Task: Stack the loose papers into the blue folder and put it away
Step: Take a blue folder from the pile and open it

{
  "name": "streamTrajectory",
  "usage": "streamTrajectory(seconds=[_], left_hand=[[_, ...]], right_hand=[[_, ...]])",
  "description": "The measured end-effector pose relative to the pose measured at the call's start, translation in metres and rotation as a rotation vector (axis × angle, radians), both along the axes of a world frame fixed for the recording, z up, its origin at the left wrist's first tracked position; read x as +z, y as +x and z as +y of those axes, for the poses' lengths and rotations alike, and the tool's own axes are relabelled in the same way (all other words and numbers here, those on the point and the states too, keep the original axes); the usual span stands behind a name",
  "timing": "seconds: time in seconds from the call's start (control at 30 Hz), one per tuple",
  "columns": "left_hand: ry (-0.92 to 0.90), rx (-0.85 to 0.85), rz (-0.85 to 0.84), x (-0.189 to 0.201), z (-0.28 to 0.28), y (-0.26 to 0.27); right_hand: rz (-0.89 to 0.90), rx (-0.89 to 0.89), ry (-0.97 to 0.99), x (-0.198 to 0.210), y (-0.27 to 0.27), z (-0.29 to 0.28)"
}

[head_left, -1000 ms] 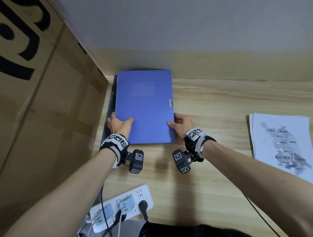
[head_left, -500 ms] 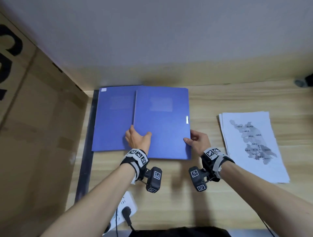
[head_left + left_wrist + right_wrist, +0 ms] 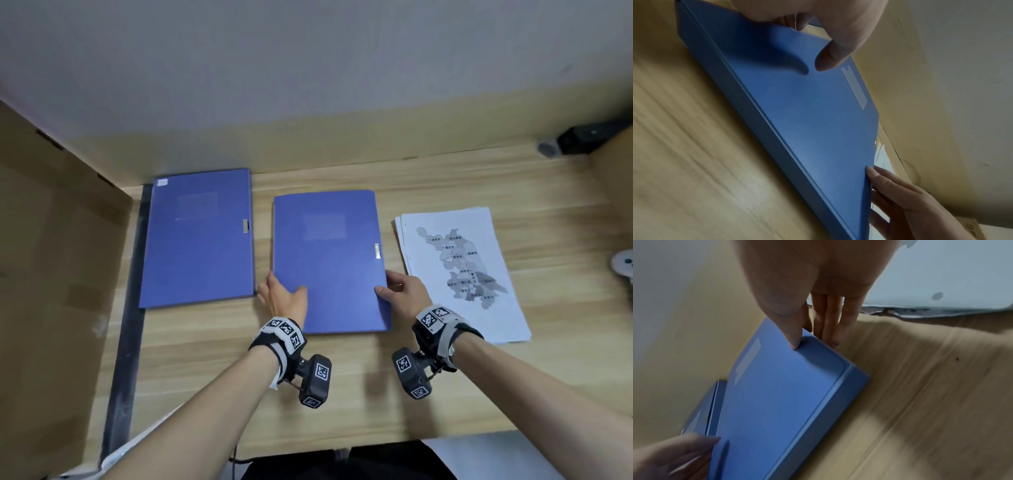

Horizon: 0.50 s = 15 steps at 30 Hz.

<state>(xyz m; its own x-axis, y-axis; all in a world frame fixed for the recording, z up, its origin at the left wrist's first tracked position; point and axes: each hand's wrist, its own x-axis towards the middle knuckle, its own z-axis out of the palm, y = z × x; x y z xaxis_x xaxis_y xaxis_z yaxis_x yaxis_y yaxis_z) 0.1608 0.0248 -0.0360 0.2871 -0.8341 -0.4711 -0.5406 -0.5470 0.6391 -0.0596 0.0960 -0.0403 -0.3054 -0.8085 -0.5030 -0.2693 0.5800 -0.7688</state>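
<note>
Just left of the stack of white printed papers (image 3: 459, 270), both hands — left hand (image 3: 284, 299), right hand (image 3: 404, 294) — gripped the stiff, seemingly light blue plastic folder (image 3: 329, 260) by its near side edges.

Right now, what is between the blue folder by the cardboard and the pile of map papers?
In the head view, a second blue folder lies there, gripped by the left hand and right hand.

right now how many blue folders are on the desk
2. One blue folder lies at the desk's left edge; the other is mid-desk, gripped by the left hand and right hand. More could be hidden underneath.
</note>
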Motion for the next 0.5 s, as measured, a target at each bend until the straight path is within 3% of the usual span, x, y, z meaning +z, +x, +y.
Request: streamTrajectory(seconds=[0.07,0.2,0.3,0.4,0.5], left_hand=[[0.035,-0.12,-0.118,-0.002,0.001,0.0],[0.12,-0.54,-0.448,0.004,-0.002,-0.007],[0.136,-0.783,-0.485,0.014,-0.009,-0.03],[0.192,-0.923,-0.463,0.022,-0.01,-0.067],[0.228,-1.048,-0.588,0.03,-0.011,-0.107]], right_hand=[[0.076,0.026,0.029,0.003,-0.003,-0.001],[0.123,0.013,0.069,0.002,-0.014,-0.006],[0.054,-0.029,0.058,-0.002,-0.026,-0.011],[-0.011,-0.049,0.026,-0.005,-0.038,-0.013],[-0.032,-0.071,0.004,-0.009,-0.055,-0.009]])
